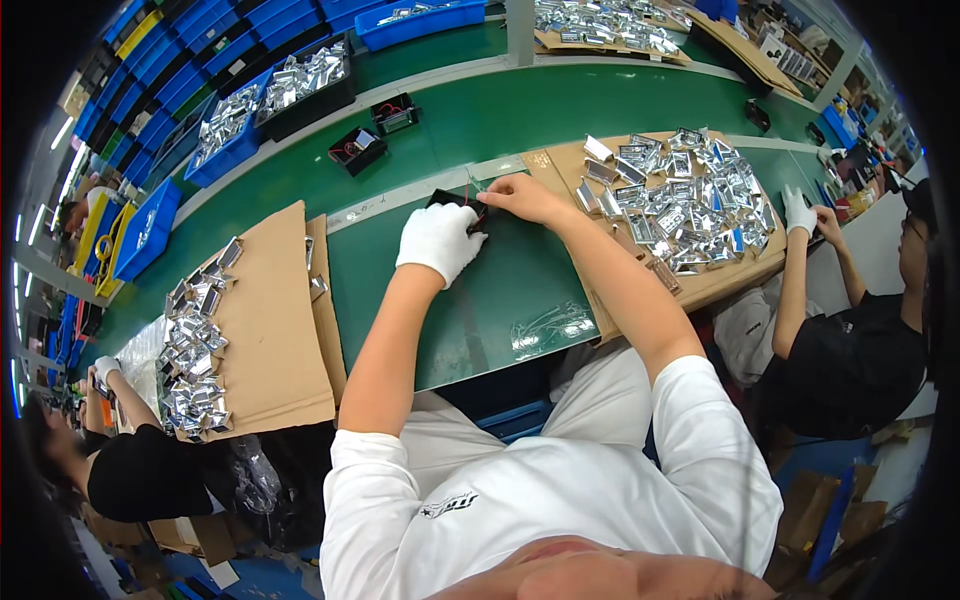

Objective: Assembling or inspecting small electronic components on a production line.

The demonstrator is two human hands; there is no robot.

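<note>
In my white-gloved left hand [440, 243] is a small black plastic box [450, 198], held down near the far edge of the green work mat [450, 325]. The glove covers much of the box. My bare right hand [528, 198] is at the box's right side with thumb and fingers pinched together. Thin red wire shows by the box, close to those fingertips; what exactly they pinch is too small to make out. Thin pale strips [553, 332] lie on the mat nearer to me.
Shiny metal pieces cover cardboard at right [680, 205] and lie along the left cardboard sheet [270, 330]. Two black boxes with red wires [357, 150] [395, 113] stand on the green belt [460, 120]. Blue bins [228, 135] are far left. Co-workers sit either side.
</note>
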